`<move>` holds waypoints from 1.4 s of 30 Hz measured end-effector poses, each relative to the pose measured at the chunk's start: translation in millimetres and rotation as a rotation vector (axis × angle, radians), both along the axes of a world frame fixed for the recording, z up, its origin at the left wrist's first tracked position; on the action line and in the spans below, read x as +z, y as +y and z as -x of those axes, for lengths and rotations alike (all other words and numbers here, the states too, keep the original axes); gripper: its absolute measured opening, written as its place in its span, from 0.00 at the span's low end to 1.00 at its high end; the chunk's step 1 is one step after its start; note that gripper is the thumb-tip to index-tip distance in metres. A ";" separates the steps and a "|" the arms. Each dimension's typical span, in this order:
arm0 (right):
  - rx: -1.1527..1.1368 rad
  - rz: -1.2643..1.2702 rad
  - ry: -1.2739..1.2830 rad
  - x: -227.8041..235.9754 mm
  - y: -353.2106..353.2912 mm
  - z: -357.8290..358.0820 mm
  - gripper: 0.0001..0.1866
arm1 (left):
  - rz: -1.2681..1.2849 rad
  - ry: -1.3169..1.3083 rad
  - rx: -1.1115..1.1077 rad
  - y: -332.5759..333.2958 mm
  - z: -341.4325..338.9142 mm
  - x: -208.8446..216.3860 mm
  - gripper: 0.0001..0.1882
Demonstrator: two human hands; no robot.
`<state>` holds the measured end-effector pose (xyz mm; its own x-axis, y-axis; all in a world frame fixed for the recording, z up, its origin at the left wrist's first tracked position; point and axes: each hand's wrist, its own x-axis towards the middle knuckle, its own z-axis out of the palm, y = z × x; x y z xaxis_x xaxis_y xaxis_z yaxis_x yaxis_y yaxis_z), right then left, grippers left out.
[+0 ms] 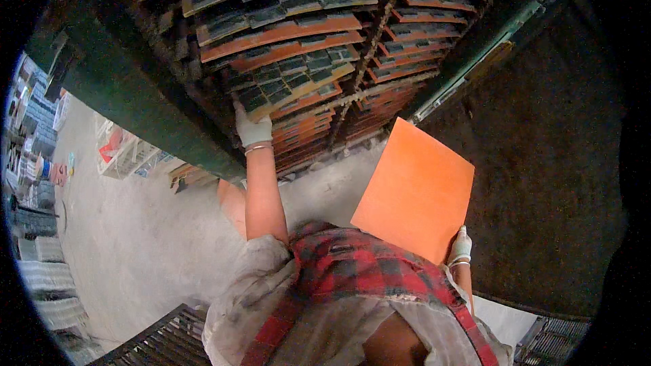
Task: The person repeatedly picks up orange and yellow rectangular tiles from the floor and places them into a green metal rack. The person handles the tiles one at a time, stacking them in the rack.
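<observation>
Orange board [415,190] hung clamped in the right hand [460,245] (held aside, freeing the other); the left hand [252,129] pinched a racked tile [279,91].

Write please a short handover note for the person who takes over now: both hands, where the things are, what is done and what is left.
Left hand: gloved, reaching up to the edge of a board loaded with dark tiles in the rack; whether it has a grip there cannot be told.
Right hand: gloved, grip on the lower corner of a bare orange board, held outside the rack.
Done: one orange board is out.
Left: many loaded boards remain stacked in the rack.
</observation>
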<state>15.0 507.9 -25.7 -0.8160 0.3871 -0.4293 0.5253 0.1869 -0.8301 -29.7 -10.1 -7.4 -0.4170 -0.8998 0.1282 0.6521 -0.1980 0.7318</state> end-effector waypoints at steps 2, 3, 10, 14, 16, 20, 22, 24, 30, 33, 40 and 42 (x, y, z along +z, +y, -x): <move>0.018 -0.022 -0.005 -1.3 4.9 -13.3 0.24 | 0.047 0.120 -0.030 3.0 -12.4 -0.8 0.34; 0.021 -0.035 -0.008 -1.2 4.2 -17.7 0.24 | -0.065 0.256 -0.138 7.0 -17.2 8.3 0.31; -0.071 -0.075 -0.151 12.8 -2.9 -51.7 0.25 | -0.106 -0.074 -0.216 28.7 -53.6 39.9 0.27; -0.044 -0.239 -0.304 2.4 27.3 -83.4 0.26 | 0.903 -1.389 0.030 47.3 -48.8 90.9 0.23; 0.195 -0.492 -0.411 -14.1 60.2 -118.8 0.26 | 1.323 -1.765 -0.035 61.9 -41.2 117.5 0.22; -0.247 0.162 -0.433 -90.9 65.9 -211.1 0.20 | 1.856 -2.129 -0.040 69.7 -38.6 142.6 0.21; -0.275 0.109 -0.544 -94.3 55.5 -237.8 0.13 | 1.963 -2.003 0.025 72.0 -23.7 128.4 0.20; 0.284 -0.252 -0.762 -109.1 44.3 -228.8 0.08 | 1.937 -1.960 0.150 55.2 -39.6 120.0 0.20; 0.544 -0.369 -1.184 -151.8 68.7 -327.2 0.13 | 2.031 -1.753 0.148 73.8 -31.5 120.6 0.19; 0.589 -0.360 -1.252 -227.1 144.0 -428.4 0.13 | 2.037 -1.714 0.116 83.5 -47.0 129.2 0.18; -0.013 -0.416 -1.073 -245.4 181.9 -454.4 0.11 | 2.017 -1.838 -0.113 58.9 -64.5 78.1 0.17; 0.083 -0.404 -0.979 -240.7 171.0 -404.5 0.11 | 2.000 -1.927 -0.199 53.5 -84.4 61.2 0.17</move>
<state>419.4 678.9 -266.4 -0.2148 0.6072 -0.7650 0.9040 0.4200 0.0795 54.6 43.5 53.8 -0.9331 -0.3385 -0.1215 -0.2592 0.8671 -0.4254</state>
